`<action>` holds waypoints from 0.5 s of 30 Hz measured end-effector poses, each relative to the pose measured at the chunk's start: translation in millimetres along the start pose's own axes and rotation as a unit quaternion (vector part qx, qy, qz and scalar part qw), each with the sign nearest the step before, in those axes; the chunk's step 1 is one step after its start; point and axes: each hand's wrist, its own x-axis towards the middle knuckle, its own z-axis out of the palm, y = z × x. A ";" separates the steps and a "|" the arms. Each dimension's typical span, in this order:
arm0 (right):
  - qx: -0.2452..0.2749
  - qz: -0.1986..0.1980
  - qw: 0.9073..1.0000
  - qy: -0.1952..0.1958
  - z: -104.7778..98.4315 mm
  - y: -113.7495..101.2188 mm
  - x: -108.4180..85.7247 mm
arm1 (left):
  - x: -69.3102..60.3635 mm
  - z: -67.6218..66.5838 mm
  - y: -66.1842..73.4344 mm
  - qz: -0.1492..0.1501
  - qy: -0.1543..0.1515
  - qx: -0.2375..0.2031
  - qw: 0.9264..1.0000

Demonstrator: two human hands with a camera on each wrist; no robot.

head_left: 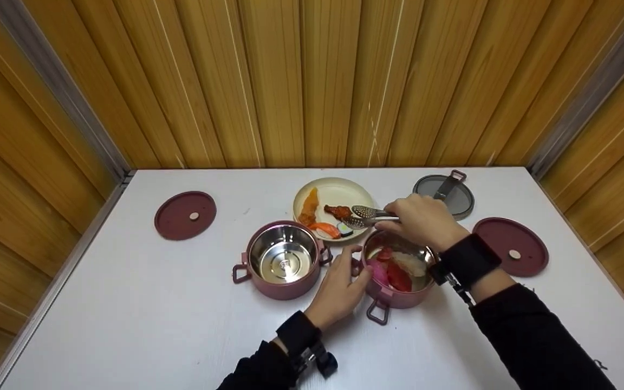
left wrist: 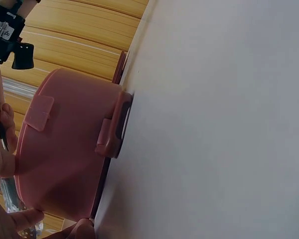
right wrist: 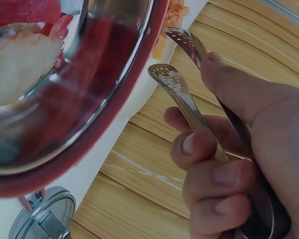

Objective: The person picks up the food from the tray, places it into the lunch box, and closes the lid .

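Note:
My right hand (head_left: 423, 219) grips metal tongs (head_left: 379, 215), whose parted perforated tips lie beside a brown piece of food (head_left: 339, 212) on the cream plate (head_left: 352, 189). In the right wrist view the tongs (right wrist: 182, 94) have nothing between their tips, and the fingers of the right hand (right wrist: 239, 154) curl round them. My left hand (head_left: 342, 290) holds the left side of the right-hand pot (head_left: 398, 299), its thumb near the rim. Inside that pot are red food (head_left: 399, 277), pink food (head_left: 378, 271) and a pale piece (head_left: 409, 264).
A second pot (head_left: 285, 262) with a bare steel inside stands left of the left hand. Maroon lids lie at the far left (head_left: 185, 215) and right (head_left: 511, 246); a grey lid (head_left: 457, 196) is at the back right. Orange food (head_left: 309, 207) and sushi (head_left: 325, 230) are on the plate.

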 end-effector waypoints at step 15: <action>0.006 -0.008 1.000 -0.026 17.7 -21.5 25.0 | -0.2 4.8 -2.9 0.013 0.007 -0.003 1.000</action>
